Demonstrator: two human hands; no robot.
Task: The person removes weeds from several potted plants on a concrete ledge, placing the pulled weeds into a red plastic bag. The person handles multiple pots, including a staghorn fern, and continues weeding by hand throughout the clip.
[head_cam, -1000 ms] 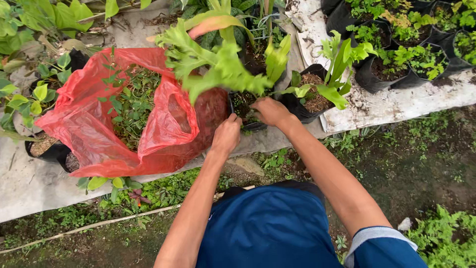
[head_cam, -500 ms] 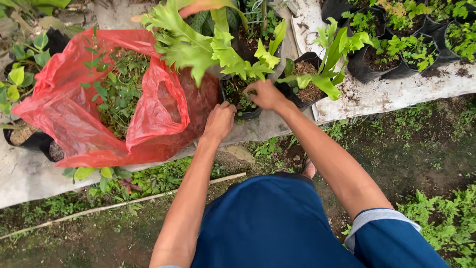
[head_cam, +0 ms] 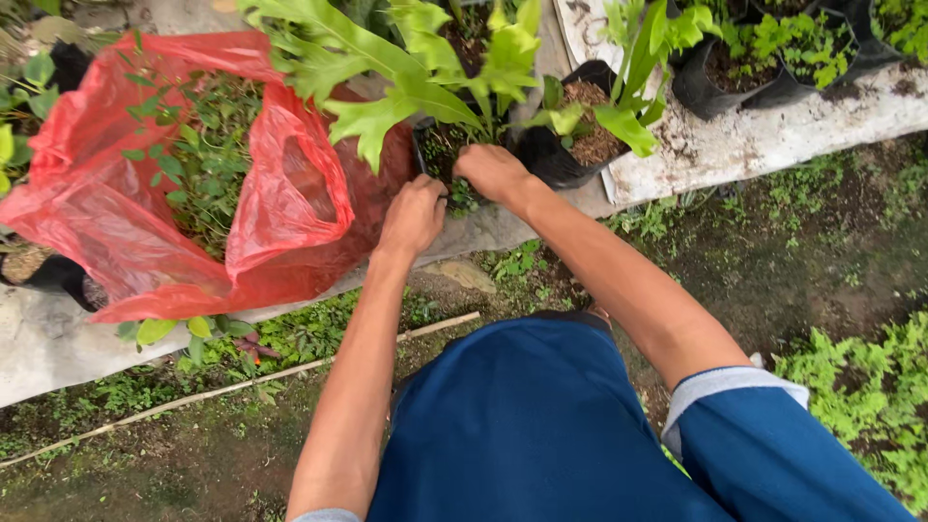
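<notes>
From up here I've got both arms stretched forward and down, elbows nearly straight. My left hand (head_cam: 414,215) is curled against the near side of a black nursery bag (head_cam: 440,159) holding a fern with broad lobed green fronds (head_cam: 406,68); my right hand (head_cam: 493,172) sits knuckles-up on the bag's rim just beside it. Both are gripping that bag, fingers folded narrow around the soft plastic.

The bag sits on a pale concrete ledge (head_cam: 735,145), close to the near edge. It's tight on the left: a red plastic bag (head_cam: 145,232) stuffed with small-leaved plants is pressed right up to the left hand. On the right, another black bag of soil (head_cam: 580,145) touches it. Only open room is toward me, over the dirt and a thin bamboo stick (head_cam: 242,382) below the ledge.
</notes>
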